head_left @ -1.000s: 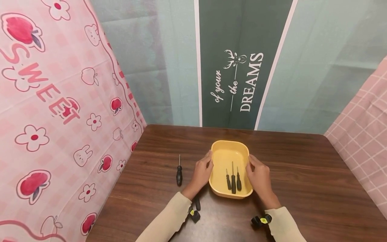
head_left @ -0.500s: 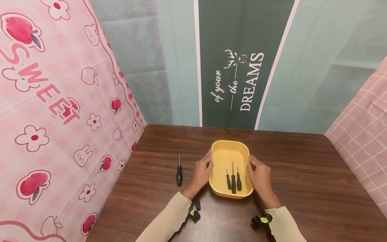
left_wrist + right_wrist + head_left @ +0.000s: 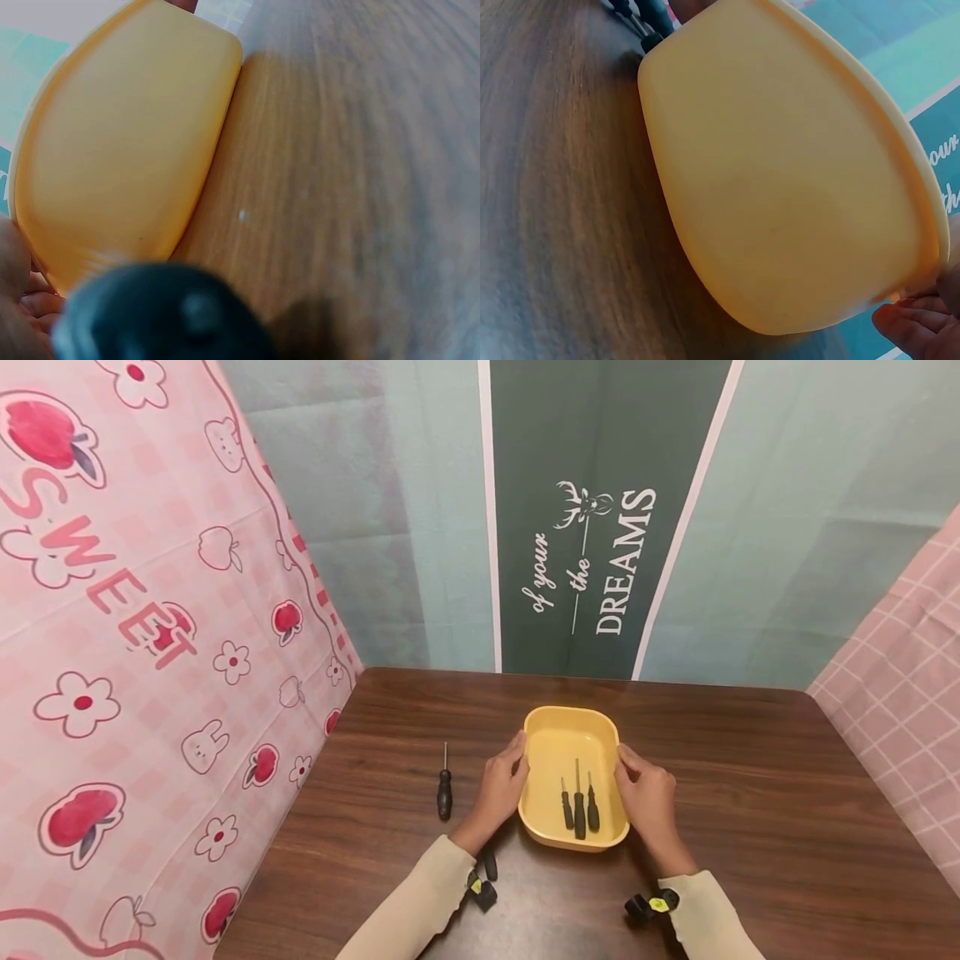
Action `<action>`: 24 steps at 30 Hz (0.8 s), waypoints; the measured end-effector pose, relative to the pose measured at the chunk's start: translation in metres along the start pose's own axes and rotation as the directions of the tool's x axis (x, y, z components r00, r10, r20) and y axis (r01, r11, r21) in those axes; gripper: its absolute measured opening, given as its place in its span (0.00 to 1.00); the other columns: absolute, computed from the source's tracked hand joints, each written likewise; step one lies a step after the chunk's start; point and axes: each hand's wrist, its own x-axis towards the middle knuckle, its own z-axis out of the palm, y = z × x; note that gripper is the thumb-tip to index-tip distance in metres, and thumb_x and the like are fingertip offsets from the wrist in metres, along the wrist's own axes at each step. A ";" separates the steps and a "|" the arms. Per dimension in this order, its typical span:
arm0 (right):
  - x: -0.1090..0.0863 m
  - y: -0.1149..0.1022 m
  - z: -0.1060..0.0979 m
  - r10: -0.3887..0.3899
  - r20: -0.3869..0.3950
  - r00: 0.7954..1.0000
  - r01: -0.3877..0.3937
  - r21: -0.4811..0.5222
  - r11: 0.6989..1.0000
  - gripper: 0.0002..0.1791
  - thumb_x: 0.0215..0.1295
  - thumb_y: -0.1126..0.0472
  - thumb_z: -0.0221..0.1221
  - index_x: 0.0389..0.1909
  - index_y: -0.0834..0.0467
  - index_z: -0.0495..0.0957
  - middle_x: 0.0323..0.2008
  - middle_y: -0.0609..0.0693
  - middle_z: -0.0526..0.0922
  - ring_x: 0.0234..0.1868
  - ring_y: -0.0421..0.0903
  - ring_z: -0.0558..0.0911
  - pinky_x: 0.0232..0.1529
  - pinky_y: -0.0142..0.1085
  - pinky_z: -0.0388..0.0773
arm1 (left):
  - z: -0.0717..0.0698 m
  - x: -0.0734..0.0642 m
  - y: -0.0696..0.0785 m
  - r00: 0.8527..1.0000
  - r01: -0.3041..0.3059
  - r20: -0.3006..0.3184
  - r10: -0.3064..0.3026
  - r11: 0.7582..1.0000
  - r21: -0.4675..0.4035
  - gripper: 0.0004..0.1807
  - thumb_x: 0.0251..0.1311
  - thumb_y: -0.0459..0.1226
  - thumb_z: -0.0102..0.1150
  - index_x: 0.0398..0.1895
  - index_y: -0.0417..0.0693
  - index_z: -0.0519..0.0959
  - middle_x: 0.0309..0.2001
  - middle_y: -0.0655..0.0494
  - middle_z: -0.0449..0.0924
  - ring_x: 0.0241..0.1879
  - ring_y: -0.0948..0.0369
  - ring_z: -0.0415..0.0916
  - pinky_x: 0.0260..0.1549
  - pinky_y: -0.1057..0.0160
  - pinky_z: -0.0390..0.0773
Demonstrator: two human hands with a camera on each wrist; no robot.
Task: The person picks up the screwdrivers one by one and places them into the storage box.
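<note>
A yellow plastic tray (image 3: 555, 752) with rounded corners sits on the table in the head view. My left hand (image 3: 501, 785) grips its left side and my right hand (image 3: 647, 789) its right side. Inside, three small black-handled screwdrivers (image 3: 580, 814) lie side by side, their shafts pointing away from me. In the left wrist view, fingers (image 3: 41, 306) curl at the edge of the tray's wall (image 3: 127, 142). The right wrist view shows fingertips (image 3: 907, 326) under the rim, beside the outer wall (image 3: 780, 172).
Left of the tray, a larger black screwdriver (image 3: 445, 793) lies on the dark wood table (image 3: 735, 760). Another black handle (image 3: 491, 864) shows beside my left wrist, mostly hidden by the arm. Printed cloths (image 3: 420, 527) hang behind the table and at both sides.
My right hand has shifted very slightly to the right at the tray's edge. The tray, the screwdrivers and my left hand look nearly unchanged.
</note>
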 end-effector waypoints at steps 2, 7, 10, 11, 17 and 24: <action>0.001 0.001 0.000 0.010 0.006 1.000 -0.010 -0.005 1.000 0.16 0.60 0.74 0.63 0.50 0.69 0.84 0.49 0.60 0.86 0.48 0.58 0.86 0.41 0.53 0.82 | 0.000 0.000 0.000 1.000 0.004 0.002 -0.004 1.000 -0.007 0.22 0.72 0.28 0.52 0.67 0.31 0.71 0.70 0.47 0.67 0.70 0.49 0.67 0.66 0.57 0.67; 0.001 0.001 0.001 0.027 0.023 0.999 -0.027 0.008 1.000 0.17 0.61 0.74 0.63 0.52 0.70 0.83 0.51 0.61 0.85 0.51 0.60 0.85 0.45 0.51 0.80 | 0.001 0.000 -0.001 1.000 0.008 0.005 -0.008 1.000 -0.012 0.22 0.72 0.28 0.52 0.68 0.32 0.71 0.71 0.47 0.67 0.70 0.50 0.67 0.66 0.57 0.67; 0.002 0.001 0.002 0.026 0.023 0.999 -0.026 0.015 1.000 0.17 0.61 0.74 0.63 0.53 0.69 0.83 0.52 0.60 0.85 0.52 0.59 0.85 0.45 0.51 0.80 | 0.001 0.000 -0.001 1.000 0.009 0.002 -0.009 1.000 -0.012 0.22 0.72 0.28 0.52 0.68 0.32 0.71 0.70 0.48 0.67 0.70 0.51 0.67 0.66 0.58 0.67; 0.002 0.000 0.002 0.026 0.022 0.999 -0.026 0.017 1.000 0.17 0.61 0.74 0.64 0.53 0.69 0.83 0.52 0.60 0.85 0.52 0.59 0.85 0.46 0.50 0.80 | 0.000 0.001 -0.001 1.000 0.012 0.001 -0.012 1.000 -0.016 0.22 0.72 0.28 0.52 0.68 0.32 0.71 0.70 0.48 0.67 0.70 0.52 0.67 0.66 0.58 0.67; 0.001 0.000 0.003 0.047 0.016 0.999 -0.048 0.063 0.997 0.17 0.62 0.74 0.63 0.52 0.69 0.83 0.52 0.60 0.84 0.52 0.58 0.84 0.48 0.28 0.78 | -0.001 0.001 0.000 1.000 0.022 0.004 -0.022 1.000 -0.019 0.23 0.72 0.29 0.51 0.69 0.33 0.70 0.71 0.49 0.66 0.70 0.52 0.66 0.67 0.58 0.66; 0.000 0.001 0.005 0.117 0.011 0.993 -0.117 0.187 0.975 0.16 0.61 0.77 0.63 0.51 0.71 0.82 0.51 0.62 0.84 0.53 0.57 0.83 0.45 0.13 0.69 | -0.001 0.000 0.000 0.999 0.034 0.017 -0.033 0.999 -0.023 0.23 0.73 0.30 0.51 0.69 0.33 0.70 0.71 0.49 0.66 0.71 0.50 0.66 0.68 0.58 0.65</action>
